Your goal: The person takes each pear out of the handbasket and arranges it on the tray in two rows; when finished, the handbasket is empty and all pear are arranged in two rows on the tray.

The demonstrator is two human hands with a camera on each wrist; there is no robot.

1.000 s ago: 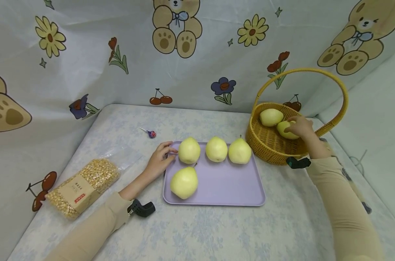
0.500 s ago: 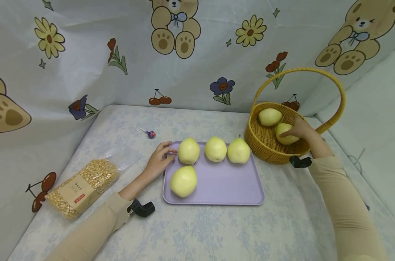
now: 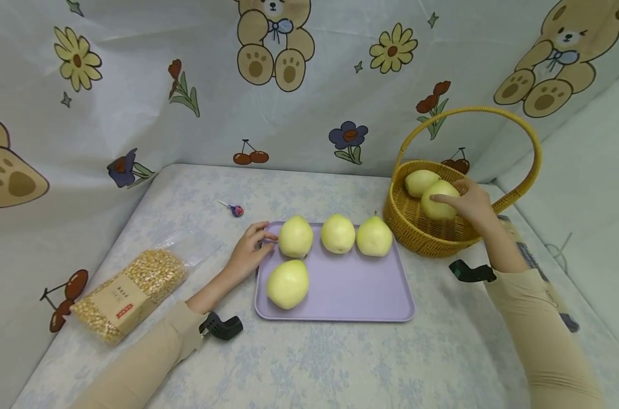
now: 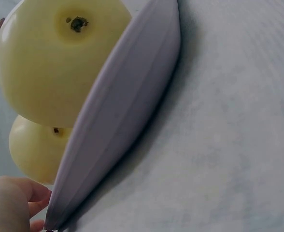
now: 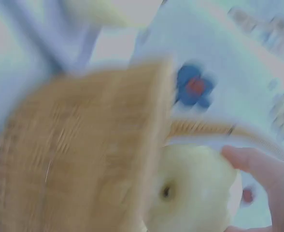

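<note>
My right hand [image 3: 470,201] grips a pale yellow-green pear [image 3: 439,200] inside the wicker basket [image 3: 408,230], thumb on its near side. In the right wrist view this pear [image 5: 195,188] shows beside the blurred basket wall. Another pear [image 3: 419,180] lies behind it, partly covered. My left hand [image 3: 248,253] rests at the left rim of a lilac tray [image 3: 355,295], fingers loosely bent over the edge. On the tray, three pears stand along the back, the leftmost pear [image 3: 295,237] near my left fingertips. A further pear [image 3: 287,284] sits at the front left.
A clear bag of yellow corn kernels [image 3: 156,270] lies at the left of the table. Behind the tray is a small lollipop [image 3: 236,210]. The basket's tall handle [image 3: 536,147] arches over the right hand. A printed curtain [image 3: 314,113] hangs behind the table.
My right hand has taken hold of the front pear in the basket and raised it slightly, up and left, over the other pear. The left hand stays at the tray rim.
</note>
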